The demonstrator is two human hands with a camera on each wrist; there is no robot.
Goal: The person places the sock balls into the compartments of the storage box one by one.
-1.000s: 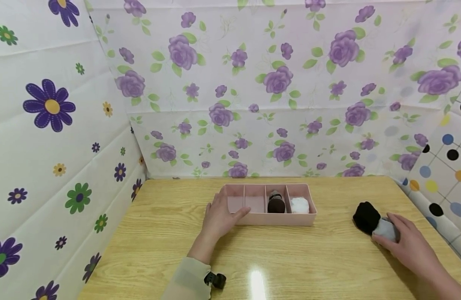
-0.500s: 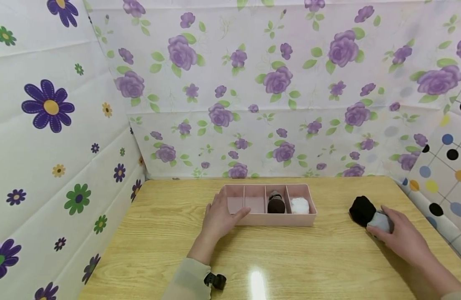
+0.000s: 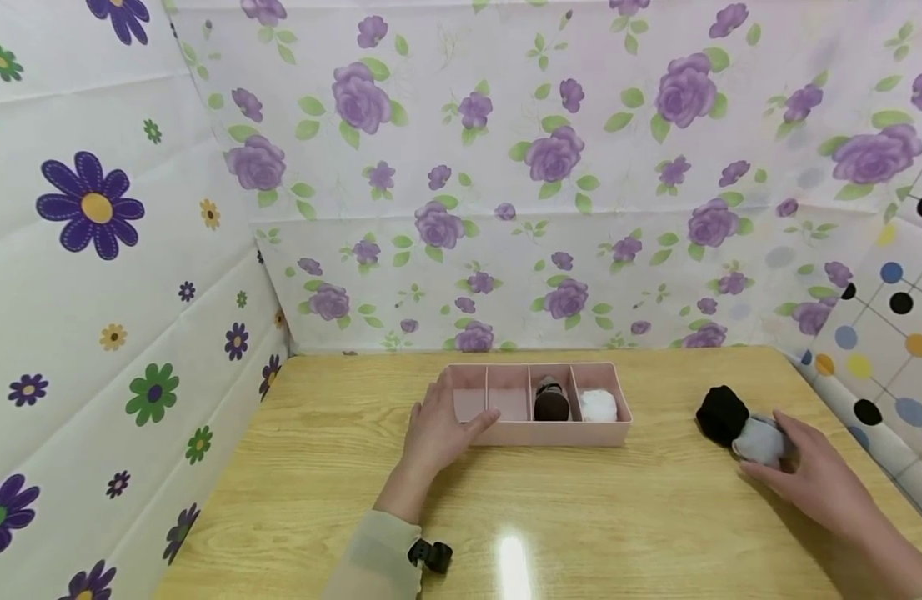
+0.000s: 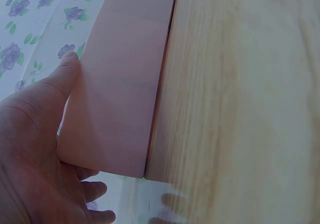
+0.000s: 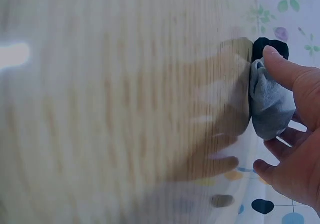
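Note:
My left hand grips the left end of a pink divided box, its thumb along the front wall and its fingers round the end. In the left wrist view that hand straddles the box's corner. The box's two right compartments hold a dark brown and grey bundle and a white bundle; the two left ones show bare floors. To the right, my right hand holds a rolled grey sock at the tabletop, thumb on the near side. A black rolled sock lies against its far left side.
The wooden table meets a rose-patterned cloth wall behind the box. A daisy-patterned cloth stands on the left, a dotted one on the right. A black wrist device sits on the left cuff.
My right hand has carried the grey sock a little left and away, the black one shifting along with it, then drawn back slightly. The left hand stays at the box; the head view tilts slightly.

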